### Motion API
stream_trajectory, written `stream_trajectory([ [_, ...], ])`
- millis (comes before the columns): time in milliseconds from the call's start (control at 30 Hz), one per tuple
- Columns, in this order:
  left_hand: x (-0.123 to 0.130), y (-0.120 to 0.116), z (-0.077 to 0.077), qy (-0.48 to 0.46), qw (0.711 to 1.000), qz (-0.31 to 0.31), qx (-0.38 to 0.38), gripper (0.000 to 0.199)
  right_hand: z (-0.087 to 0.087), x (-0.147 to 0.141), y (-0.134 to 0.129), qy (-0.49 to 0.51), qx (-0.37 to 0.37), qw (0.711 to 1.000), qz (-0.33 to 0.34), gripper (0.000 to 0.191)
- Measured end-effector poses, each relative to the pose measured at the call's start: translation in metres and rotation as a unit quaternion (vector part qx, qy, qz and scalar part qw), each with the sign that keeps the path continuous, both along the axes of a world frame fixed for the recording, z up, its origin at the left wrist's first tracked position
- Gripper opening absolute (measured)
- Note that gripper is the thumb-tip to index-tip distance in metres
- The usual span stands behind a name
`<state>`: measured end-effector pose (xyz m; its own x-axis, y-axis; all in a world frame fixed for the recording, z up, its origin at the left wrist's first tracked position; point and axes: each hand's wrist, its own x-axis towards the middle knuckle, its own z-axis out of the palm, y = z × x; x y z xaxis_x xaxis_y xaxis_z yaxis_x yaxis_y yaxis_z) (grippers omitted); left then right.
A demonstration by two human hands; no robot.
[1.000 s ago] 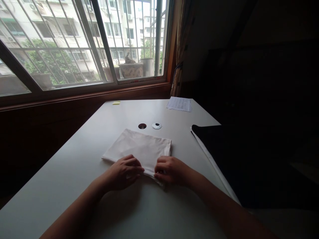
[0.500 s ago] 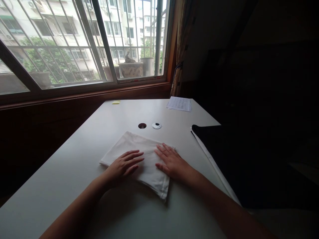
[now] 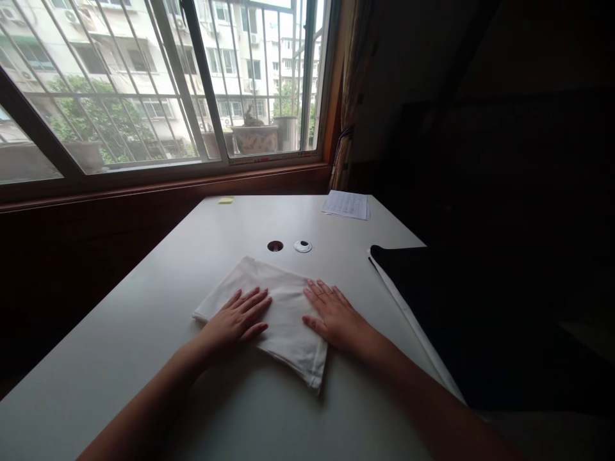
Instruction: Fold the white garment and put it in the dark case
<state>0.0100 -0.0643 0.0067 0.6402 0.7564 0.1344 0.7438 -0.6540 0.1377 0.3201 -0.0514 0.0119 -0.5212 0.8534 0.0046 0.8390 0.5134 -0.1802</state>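
A folded white cloth [image 3: 283, 288], perhaps a garment, lies flat on the white table [image 3: 120, 333] in front of me. Its near corner points toward me, and slight wrinkles show there. My left hand [image 3: 240, 315] rests palm down on its left part, fingers stretched out. On its right edge lies my right hand [image 3: 331, 314], also palm down with the fingers spread. Neither hand grips anything. The parts of the cloth under both palms are hidden.
Beyond the cloth are a dark round hole [image 3: 275, 246] and a white grommet [image 3: 302, 246]. Papers [image 3: 346, 204] and a yellow sticky note [image 3: 225, 200] lie at the far edge. Dark fabric [image 3: 423, 282] with a white edge covers the table's right side. A barred window [image 3: 225, 83] stands behind.
My left hand has drawn slightly to the left and flattened, its fingers spreading on the cloth. My right hand has shifted a little rightward. The cloth stays in place.
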Motion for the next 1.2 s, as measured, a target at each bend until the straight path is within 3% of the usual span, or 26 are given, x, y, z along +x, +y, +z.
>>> stream_trajectory([
  [1200,-0.0025,0.0010,-0.0022,-0.003,1.000,-0.006,0.005,0.058,0.0059,-0.0024,-0.0012,-0.004,-0.015,1.000,-0.008,0.070],
])
